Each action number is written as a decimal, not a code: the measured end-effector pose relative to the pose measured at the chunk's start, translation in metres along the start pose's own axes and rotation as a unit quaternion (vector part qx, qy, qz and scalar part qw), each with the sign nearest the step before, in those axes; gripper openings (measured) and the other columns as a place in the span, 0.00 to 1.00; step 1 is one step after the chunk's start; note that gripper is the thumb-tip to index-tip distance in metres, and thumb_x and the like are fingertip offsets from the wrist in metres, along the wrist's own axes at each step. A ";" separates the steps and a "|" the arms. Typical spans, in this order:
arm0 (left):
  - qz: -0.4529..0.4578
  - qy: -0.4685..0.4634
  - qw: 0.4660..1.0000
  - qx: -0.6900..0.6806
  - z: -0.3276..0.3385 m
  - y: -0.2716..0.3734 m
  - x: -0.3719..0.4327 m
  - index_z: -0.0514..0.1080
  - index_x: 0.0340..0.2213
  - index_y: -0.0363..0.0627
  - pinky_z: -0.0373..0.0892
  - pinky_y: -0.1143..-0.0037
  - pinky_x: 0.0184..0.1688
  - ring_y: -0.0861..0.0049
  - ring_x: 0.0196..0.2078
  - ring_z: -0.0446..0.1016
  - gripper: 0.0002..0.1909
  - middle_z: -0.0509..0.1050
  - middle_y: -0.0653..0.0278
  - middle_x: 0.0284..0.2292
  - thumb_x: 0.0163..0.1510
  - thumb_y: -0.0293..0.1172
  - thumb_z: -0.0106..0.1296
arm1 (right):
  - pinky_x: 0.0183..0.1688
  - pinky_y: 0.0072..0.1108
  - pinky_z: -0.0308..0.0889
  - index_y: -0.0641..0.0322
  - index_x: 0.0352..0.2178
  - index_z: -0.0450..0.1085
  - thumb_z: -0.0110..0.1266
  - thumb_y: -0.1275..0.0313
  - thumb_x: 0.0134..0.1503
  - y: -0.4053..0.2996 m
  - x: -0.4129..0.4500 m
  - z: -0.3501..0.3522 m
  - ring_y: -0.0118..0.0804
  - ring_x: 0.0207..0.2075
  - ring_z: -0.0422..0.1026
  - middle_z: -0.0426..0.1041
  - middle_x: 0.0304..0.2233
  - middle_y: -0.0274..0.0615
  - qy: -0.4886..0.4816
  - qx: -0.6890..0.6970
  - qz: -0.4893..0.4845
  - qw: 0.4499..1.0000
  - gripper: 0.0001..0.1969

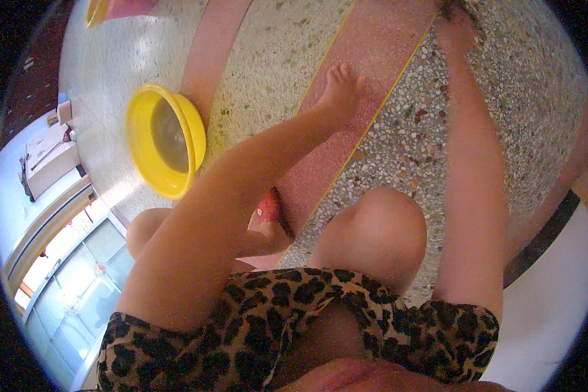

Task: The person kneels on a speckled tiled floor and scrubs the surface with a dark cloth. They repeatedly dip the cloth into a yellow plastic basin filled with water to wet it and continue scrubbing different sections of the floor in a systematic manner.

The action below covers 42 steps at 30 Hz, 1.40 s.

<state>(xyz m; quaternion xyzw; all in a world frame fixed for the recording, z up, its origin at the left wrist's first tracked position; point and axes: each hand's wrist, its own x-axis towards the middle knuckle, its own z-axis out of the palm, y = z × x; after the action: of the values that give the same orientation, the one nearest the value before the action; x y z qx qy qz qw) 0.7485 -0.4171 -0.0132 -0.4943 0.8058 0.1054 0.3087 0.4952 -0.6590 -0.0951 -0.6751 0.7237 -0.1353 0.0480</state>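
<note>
My left hand [344, 90] is spread on the pink band [372, 29] of the terrazzo floor, fingers apart, holding nothing. Far out at the top right, my right hand [456, 35] is pressed low over the grey speckled terrazzo [402, 142]. A dark object [452, 9] shows under and around its fingers; blur and the picture's rim hide what it is. To the left of my left forearm stands a yellow plastic basin [136, 142] with murky grey water [169, 134] in it.
My bent knees [377, 230] are beneath me, with a red slipper [268, 207] on one foot. Part of another yellow container [94, 13] with something pink shows at the top left. A white box [54, 154] and a glass-paned door [78, 284] are at left; a white wall [549, 304] with dark skirting is at right.
</note>
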 end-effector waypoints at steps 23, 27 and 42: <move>-0.033 0.134 0.987 0.088 0.054 0.004 0.010 0.51 0.63 0.42 0.60 0.51 0.54 0.42 0.56 0.59 0.55 0.61 0.33 0.54 0.41 0.60 0.59 | 0.50 0.36 0.66 0.62 0.49 0.69 0.56 0.62 0.53 -0.169 -0.176 -0.025 0.53 0.47 0.72 0.73 0.46 0.52 -0.101 0.155 -0.211 0.960 0.24; -0.025 0.035 0.998 0.046 0.032 0.006 0.006 0.48 0.64 0.40 0.55 0.43 0.57 0.34 0.62 0.54 0.49 0.55 0.27 0.59 0.49 0.53 0.53 | 0.52 0.35 0.66 0.62 0.50 0.69 0.57 0.65 0.54 -0.153 -0.142 -0.049 0.49 0.47 0.73 0.74 0.46 0.50 -0.087 0.433 -0.081 0.893 0.22; 0.053 0.087 0.994 -0.028 0.014 -0.018 0.012 0.58 0.59 0.42 0.57 0.41 0.54 0.36 0.59 0.57 0.43 0.61 0.37 0.56 0.47 0.51 0.57 | 0.57 0.38 0.60 0.61 0.56 0.63 0.56 0.70 0.57 -0.027 -0.295 -0.138 0.55 0.53 0.67 0.69 0.51 0.55 -0.075 0.297 0.047 0.951 0.25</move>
<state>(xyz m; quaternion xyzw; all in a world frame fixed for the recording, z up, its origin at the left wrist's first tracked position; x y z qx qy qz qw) 0.7653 -0.4281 -0.0290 -0.4664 0.8515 0.1005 0.2178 0.5113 -0.3507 0.0112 -0.6040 0.6757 -0.2906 0.3070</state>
